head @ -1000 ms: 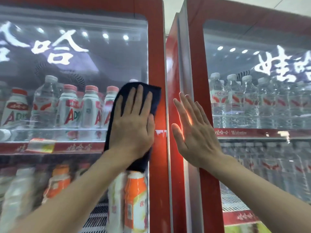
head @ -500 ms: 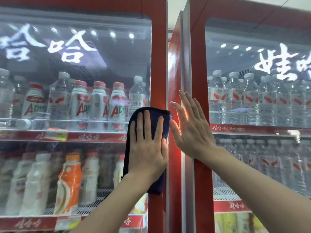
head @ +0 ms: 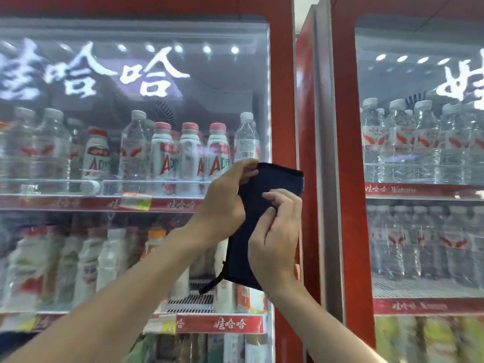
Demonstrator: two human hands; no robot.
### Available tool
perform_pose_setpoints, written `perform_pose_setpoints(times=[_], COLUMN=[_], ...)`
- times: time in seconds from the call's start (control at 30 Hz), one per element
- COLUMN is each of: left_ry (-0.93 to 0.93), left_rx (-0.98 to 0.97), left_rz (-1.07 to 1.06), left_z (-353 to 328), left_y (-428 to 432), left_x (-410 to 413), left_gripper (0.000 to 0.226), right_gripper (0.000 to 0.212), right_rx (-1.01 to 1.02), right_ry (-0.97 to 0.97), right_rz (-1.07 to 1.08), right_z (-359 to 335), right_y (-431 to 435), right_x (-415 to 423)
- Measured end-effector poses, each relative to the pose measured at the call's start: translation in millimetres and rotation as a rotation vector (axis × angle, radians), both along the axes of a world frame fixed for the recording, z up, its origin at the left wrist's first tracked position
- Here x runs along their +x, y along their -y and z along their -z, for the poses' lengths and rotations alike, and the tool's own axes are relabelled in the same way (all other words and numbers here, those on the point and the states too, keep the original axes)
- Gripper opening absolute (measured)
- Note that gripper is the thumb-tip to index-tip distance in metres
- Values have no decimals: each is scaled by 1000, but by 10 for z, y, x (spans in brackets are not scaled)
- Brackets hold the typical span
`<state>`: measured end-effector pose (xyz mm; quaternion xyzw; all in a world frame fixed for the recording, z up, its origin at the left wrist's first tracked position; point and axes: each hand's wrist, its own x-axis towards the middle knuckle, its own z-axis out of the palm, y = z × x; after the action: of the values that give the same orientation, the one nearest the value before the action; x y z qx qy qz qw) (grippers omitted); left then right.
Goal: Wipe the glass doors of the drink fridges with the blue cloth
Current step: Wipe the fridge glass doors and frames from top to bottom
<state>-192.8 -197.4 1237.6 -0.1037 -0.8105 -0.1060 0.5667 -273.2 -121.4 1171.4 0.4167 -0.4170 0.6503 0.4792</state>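
Clearly the blue cloth [head: 264, 221] is soft, light, floppy; it hangs folded in front of the left fridge's red door frame [head: 281, 100]. Left hand [head: 222, 203] pinches its top edge, right hand [head: 277, 231] clasps the middle w/ thumb + fingers. Best held flat under a palm; probably being refolded.

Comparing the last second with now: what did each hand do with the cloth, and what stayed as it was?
The left hand stopped pressing the blue cloth flat on the left fridge's glass door and now pinches its top edge. The right hand came off the right fridge's red frame and took hold of the cloth, so both hands now hold it. The doors stay shut, and the bottles look unmoved.
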Motion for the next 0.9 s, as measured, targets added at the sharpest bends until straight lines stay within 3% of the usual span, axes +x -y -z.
perform_pose_setpoints(times=[0.1,0.17,0.3,0.4,0.6,0.73,0.83,0.9], left_ry=[-104,-187,-351,-368,-377,-377,-363,-339], left_rx=[-61,-82,-206,-267,-289,-187,-160,-189], left_rz=[20,-51,-439,-577,-528,-348,-323,-398], left_z=[142,279,521,612,631,670,839,920], left_y=[214,466,1067,1325,1412,1428,1526,1622], left_x=[143,251,485,517,468,623,788,880], left_gripper=[63,59,51,51,48,45,41,41], right_gripper=[49,59,62,62,68,68,71,73], right_rx=[213,330,514,597,551,810,954,907], right_ry=[23,-67,-353,-370,-345,-674,-848,-751], right_rz=[318,547,794,928,903,882,820,784], right_z=[35,-36,-635,-901,-343,329,-51,-546], right_y=[247,299,97,46,304,382,210,176], right_x=[3,-65,-342,-401,-206,-46,-109,-109])
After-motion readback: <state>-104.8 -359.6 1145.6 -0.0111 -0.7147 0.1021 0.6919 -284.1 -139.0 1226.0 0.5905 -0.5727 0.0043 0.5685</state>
